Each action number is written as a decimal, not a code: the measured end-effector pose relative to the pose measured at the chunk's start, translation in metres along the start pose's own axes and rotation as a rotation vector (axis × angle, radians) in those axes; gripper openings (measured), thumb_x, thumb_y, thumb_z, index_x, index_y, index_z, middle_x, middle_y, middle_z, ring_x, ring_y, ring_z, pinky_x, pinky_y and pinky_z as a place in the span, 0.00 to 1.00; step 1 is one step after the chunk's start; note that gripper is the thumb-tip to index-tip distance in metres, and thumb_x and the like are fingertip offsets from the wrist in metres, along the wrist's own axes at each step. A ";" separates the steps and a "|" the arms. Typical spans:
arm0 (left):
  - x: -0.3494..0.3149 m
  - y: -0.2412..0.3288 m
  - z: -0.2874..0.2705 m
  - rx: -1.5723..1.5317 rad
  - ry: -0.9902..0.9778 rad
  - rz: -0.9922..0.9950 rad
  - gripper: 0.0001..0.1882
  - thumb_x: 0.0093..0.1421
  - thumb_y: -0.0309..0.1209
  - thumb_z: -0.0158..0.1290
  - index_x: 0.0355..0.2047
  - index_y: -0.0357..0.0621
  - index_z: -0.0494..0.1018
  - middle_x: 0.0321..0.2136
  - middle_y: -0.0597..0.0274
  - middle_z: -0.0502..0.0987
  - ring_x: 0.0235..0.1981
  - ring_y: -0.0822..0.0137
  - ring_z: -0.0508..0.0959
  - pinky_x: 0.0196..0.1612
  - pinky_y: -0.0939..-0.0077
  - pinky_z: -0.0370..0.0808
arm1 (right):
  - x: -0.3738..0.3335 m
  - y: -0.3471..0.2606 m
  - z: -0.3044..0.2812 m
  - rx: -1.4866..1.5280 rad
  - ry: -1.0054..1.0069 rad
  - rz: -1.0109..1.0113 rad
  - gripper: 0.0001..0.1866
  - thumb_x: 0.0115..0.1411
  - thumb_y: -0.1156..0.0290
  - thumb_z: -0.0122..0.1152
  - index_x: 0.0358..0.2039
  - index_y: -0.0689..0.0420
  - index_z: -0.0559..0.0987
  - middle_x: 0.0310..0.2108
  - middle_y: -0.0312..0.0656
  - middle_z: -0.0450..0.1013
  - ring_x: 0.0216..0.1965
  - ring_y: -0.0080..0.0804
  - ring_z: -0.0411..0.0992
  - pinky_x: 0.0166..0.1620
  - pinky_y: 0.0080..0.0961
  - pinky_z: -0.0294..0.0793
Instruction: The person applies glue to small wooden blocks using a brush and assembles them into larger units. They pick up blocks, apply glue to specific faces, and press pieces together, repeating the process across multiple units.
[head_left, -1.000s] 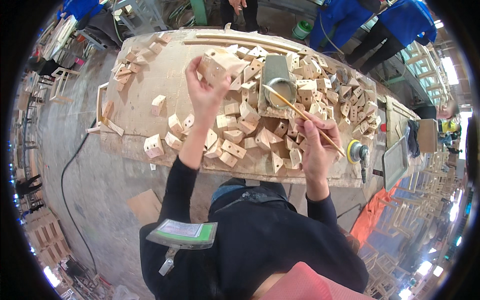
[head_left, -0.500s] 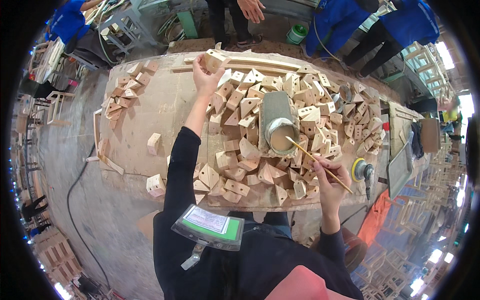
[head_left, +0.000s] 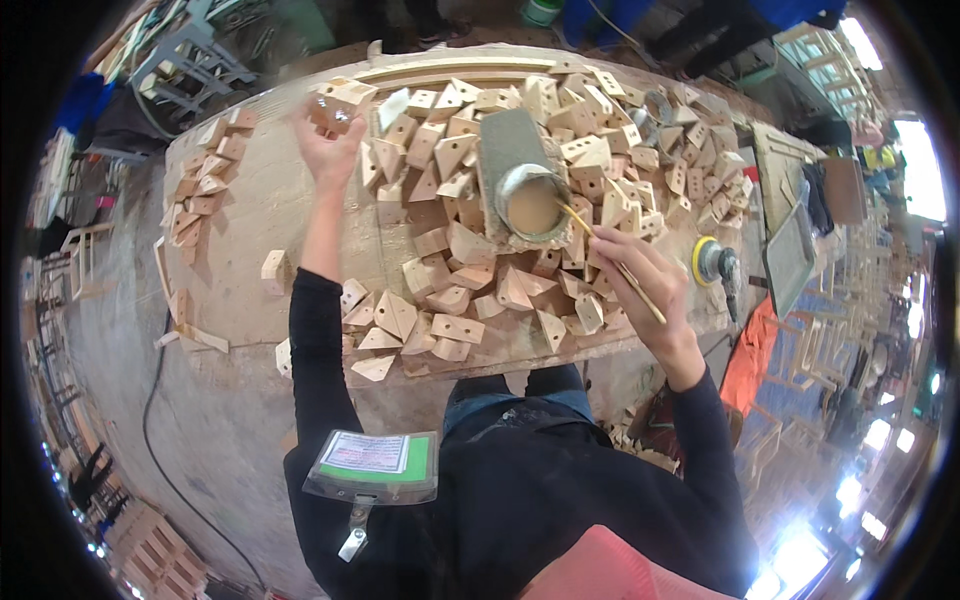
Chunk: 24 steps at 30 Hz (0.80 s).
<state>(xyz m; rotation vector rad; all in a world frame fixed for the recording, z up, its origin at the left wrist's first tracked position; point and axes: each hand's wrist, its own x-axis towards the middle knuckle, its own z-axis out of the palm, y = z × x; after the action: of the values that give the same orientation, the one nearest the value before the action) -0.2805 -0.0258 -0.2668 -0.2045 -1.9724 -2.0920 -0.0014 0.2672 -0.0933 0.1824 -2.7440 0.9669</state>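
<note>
My left hand (head_left: 328, 150) is raised over the far left part of the table, its fingers round a pale wooden block (head_left: 347, 92); motion blurs them a little. My right hand (head_left: 648, 285) pinches a thin wooden stick (head_left: 632, 278), slanting down to the left. The stick's far end meets the right rim of a round pot (head_left: 504, 183) of tan liquid (head_left: 533, 210). That pot stands at the near end of a grey slab (head_left: 508, 135). Around it lies a heap of angled wooden blocks (head_left: 470, 243), many with drilled holes.
More blocks (head_left: 205, 185) lie in a group at the table's (head_left: 235, 240) far left, with a single block (head_left: 275, 271) nearer. Long wooden strips (head_left: 450, 72) run along the far edge. A yellow-rimmed sander (head_left: 712, 262) sits at the right. A black cable (head_left: 150, 425) crosses the floor.
The whole view has shifted. My left hand has moved left of the heap with the block. The stick's tip has gone from over the liquid to the pot's right rim.
</note>
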 end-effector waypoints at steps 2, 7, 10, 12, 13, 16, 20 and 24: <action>0.007 -0.014 0.000 0.046 0.043 0.006 0.40 0.45 0.24 0.66 0.56 0.40 0.57 0.49 0.53 0.66 0.48 0.64 0.72 0.51 0.71 0.74 | -0.004 -0.012 -0.012 -0.080 -0.070 -0.002 0.13 0.52 0.82 0.61 0.39 0.59 0.79 0.43 0.49 0.76 0.38 0.41 0.77 0.39 0.28 0.76; 0.048 -0.050 -0.011 0.274 0.167 0.135 0.40 0.42 0.27 0.67 0.53 0.36 0.58 0.48 0.50 0.67 0.48 0.62 0.72 0.51 0.71 0.72 | -0.012 -0.027 -0.025 -0.103 -0.049 0.053 0.12 0.49 0.85 0.62 0.36 0.60 0.80 0.38 0.48 0.78 0.36 0.41 0.78 0.39 0.27 0.76; 0.063 -0.061 0.003 0.383 0.246 0.112 0.41 0.39 0.31 0.68 0.51 0.34 0.60 0.47 0.48 0.67 0.49 0.56 0.70 0.54 0.67 0.68 | -0.014 -0.034 -0.026 -0.043 0.060 0.090 0.12 0.49 0.86 0.62 0.34 0.60 0.81 0.35 0.47 0.79 0.36 0.38 0.79 0.40 0.25 0.77; 0.069 -0.068 0.006 0.462 0.323 0.088 0.41 0.38 0.32 0.68 0.51 0.34 0.61 0.47 0.47 0.67 0.50 0.54 0.70 0.55 0.65 0.66 | -0.020 -0.036 -0.027 0.038 0.055 0.155 0.11 0.49 0.87 0.62 0.34 0.60 0.81 0.35 0.47 0.79 0.37 0.36 0.79 0.41 0.24 0.77; 0.070 -0.070 0.007 0.476 0.354 0.092 0.42 0.38 0.35 0.68 0.51 0.36 0.61 0.48 0.48 0.68 0.53 0.53 0.67 0.58 0.62 0.63 | -0.023 -0.033 -0.026 0.085 0.054 0.166 0.11 0.49 0.86 0.62 0.33 0.60 0.81 0.35 0.47 0.79 0.37 0.36 0.79 0.41 0.24 0.77; 0.059 -0.076 0.032 0.890 0.318 -0.131 0.43 0.38 0.40 0.69 0.52 0.38 0.61 0.50 0.50 0.68 0.56 0.53 0.64 0.59 0.59 0.61 | -0.026 -0.027 -0.019 0.068 0.064 0.199 0.11 0.48 0.86 0.63 0.33 0.59 0.81 0.35 0.46 0.80 0.36 0.34 0.79 0.40 0.23 0.77; 0.057 -0.069 0.043 0.932 0.246 -0.250 0.42 0.43 0.50 0.66 0.53 0.39 0.64 0.51 0.52 0.70 0.57 0.52 0.63 0.60 0.57 0.59 | -0.023 -0.023 -0.012 0.067 0.092 0.233 0.11 0.48 0.86 0.63 0.32 0.60 0.81 0.35 0.46 0.80 0.35 0.32 0.79 0.38 0.22 0.77; 0.103 -0.087 0.001 0.786 0.148 -0.407 0.32 0.49 0.50 0.62 0.46 0.39 0.74 0.43 0.53 0.77 0.48 0.54 0.73 0.53 0.58 0.67 | -0.023 -0.024 -0.014 0.068 0.108 0.232 0.10 0.49 0.86 0.63 0.32 0.60 0.81 0.34 0.46 0.80 0.34 0.31 0.80 0.37 0.21 0.77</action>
<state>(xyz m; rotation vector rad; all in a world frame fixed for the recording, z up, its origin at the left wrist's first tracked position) -0.4039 -0.0297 -0.3217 0.5201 -2.7081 -1.2826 0.0273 0.2578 -0.0740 -0.1760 -2.6762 1.0938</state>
